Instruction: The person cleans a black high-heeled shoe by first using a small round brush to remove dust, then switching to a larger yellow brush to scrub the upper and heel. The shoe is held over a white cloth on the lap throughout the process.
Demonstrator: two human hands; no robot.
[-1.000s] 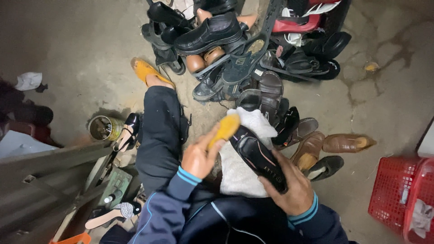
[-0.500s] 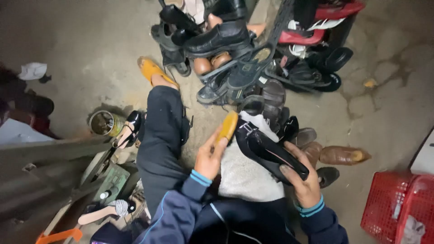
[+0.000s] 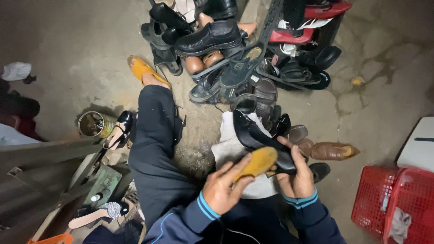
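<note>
Right hand (image 3: 296, 178) has its fingers wrapped around the glossy black high-heeled shoe (image 3: 257, 138), gripping it at the heel end, toe tilted up. Left hand (image 3: 226, 187) pinches a yellow-brown oblong brush (image 3: 257, 162), pressed against that shoe's side. Under the shoe lies a white towel (image 3: 228, 151); beyond it, a heap of dark shoes (image 3: 235, 49).

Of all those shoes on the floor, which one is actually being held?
The black high-heeled shoe, gripped by the right hand over the white cloth. The other shoes lie untouched on the floor.
</note>
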